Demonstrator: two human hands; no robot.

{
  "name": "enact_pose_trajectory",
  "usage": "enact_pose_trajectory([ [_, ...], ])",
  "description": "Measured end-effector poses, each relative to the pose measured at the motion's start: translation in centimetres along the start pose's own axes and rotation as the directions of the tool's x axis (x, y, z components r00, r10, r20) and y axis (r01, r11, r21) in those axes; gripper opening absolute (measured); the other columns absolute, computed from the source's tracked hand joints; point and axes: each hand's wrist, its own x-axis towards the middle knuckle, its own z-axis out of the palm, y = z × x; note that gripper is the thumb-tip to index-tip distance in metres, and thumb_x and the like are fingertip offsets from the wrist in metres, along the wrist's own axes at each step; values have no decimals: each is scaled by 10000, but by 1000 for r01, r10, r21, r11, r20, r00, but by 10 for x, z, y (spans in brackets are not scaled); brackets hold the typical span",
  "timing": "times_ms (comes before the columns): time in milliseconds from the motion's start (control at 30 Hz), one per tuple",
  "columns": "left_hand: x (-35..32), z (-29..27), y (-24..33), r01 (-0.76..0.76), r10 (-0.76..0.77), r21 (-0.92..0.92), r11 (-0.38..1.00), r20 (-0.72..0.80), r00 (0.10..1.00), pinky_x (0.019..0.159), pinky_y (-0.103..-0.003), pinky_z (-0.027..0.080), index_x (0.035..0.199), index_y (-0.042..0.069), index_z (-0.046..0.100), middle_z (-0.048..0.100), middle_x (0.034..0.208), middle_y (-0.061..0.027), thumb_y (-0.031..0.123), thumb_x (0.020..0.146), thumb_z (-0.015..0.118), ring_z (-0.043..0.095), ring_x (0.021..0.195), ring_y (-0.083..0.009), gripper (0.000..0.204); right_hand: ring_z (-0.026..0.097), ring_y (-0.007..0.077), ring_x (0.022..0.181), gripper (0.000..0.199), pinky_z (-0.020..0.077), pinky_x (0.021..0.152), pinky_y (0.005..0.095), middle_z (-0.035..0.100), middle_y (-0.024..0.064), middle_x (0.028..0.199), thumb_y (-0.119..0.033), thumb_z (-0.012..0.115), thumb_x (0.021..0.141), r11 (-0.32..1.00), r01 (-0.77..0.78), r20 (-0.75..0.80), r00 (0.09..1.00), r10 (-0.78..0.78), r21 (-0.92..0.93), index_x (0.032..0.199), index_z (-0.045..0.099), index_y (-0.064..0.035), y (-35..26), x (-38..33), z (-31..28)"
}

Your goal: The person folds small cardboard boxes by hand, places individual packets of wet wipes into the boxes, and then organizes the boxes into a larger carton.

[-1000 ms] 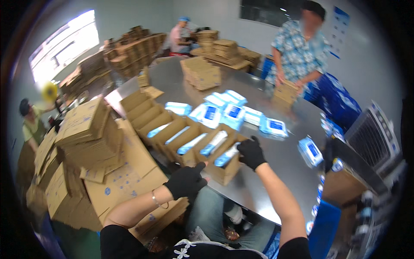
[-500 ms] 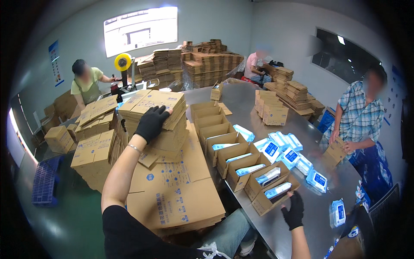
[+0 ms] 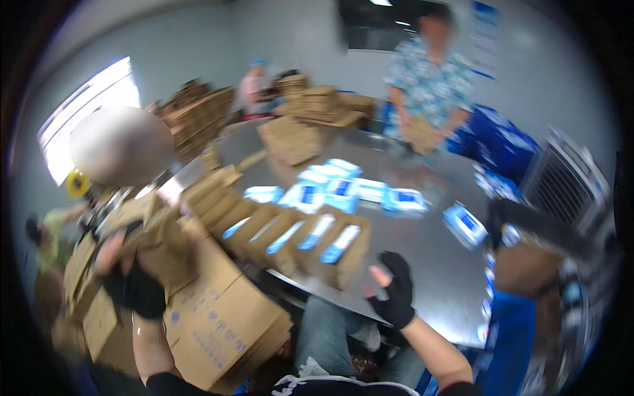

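My left hand (image 3: 135, 287), in a black fingerless glove, is against or just beside a stack of flat cardboard cartons (image 3: 173, 254). Motion smears its fingers, so their grip does not show. In its own black glove, my right hand (image 3: 395, 294) hovers over the metal table's near edge with fingers apart and nothing in them. To its left stands a row of open cartons (image 3: 353, 264), touching side by side. The nearest several hold blue-and-white soft packs (image 3: 340, 244), one visible in each. Larger flat cartons (image 3: 211, 317) lie stacked below my left hand.
Loose blue-and-white packs (image 3: 310, 197) lie mid-table, with a single pack (image 3: 465, 224) farther right. Across the metal table (image 3: 436, 290), a co-worker (image 3: 432, 86) holds a carton. Cardboard stacks (image 3: 198, 119) rise behind. A dark-topped box (image 3: 528, 264) sits at the right edge.
The view has swung right. My right hand has come away from the nearest carton and its fingers have spread. My left hand has shifted from the stack's top to its near side.
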Motion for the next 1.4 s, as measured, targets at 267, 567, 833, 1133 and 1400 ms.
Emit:
enact_pose_trajectory([
  [267, -30, 225, 159, 307, 7, -480, 822, 548, 837, 789, -373, 420, 1041, 12, 460, 508, 944, -148, 214, 965, 505, 528, 895, -290, 221, 381, 458, 1292, 891, 206, 1081, 621, 391, 259, 1407, -532, 770, 693, 962, -256, -248, 942, 226, -96, 1413, 431, -132, -61, 16, -80],
  [567, -199, 388, 198, 880, 185, 276, 388, 911, -368, 777, -351, 521, 1197, 22, 432, 563, 992, -173, 435, 813, 719, 608, 852, -274, 633, 534, 192, 1167, 554, 427, 989, 327, 573, 79, 1219, -213, 679, 856, -78, -570, 341, 370, 864, 818, 1332, 464, -28, 68, -130, -66],
  [833, -233, 366, 161, 839, 120, 242, 486, 933, -339, 773, -330, 525, 1375, -32, 340, 630, 1015, -191, 463, 747, 770, 647, 859, -223, 908, 544, 127, 1033, 365, 432, 914, 295, 583, 13, 1058, -197, 664, 870, -125, -624, 441, 382, 812, 771, 1184, 506, -99, 43, -110, -61],
  [1133, -211, 366, 123, 931, 194, 364, -31, 916, -352, 788, -330, 548, 1405, 37, 284, 591, 1147, -166, 289, 860, 707, 635, 989, -217, 735, 546, 120, 1022, 505, 423, 878, 267, 576, 26, 1095, -251, 684, 872, 12, -711, 411, 419, 810, 703, 1287, 493, -35, 88, -106, -41],
  [1400, -171, 334, 122, 360, 221, -236, 903, 972, 83, 725, -445, 500, 1099, 18, 559, 652, 867, -236, 217, 852, 575, 648, 795, -359, 317, 589, 223, 1124, 675, 469, 911, 317, 585, 144, 1267, -39, 675, 716, 645, -711, -132, 637, 760, 281, 1362, 481, -66, 84, -69, -63],
])
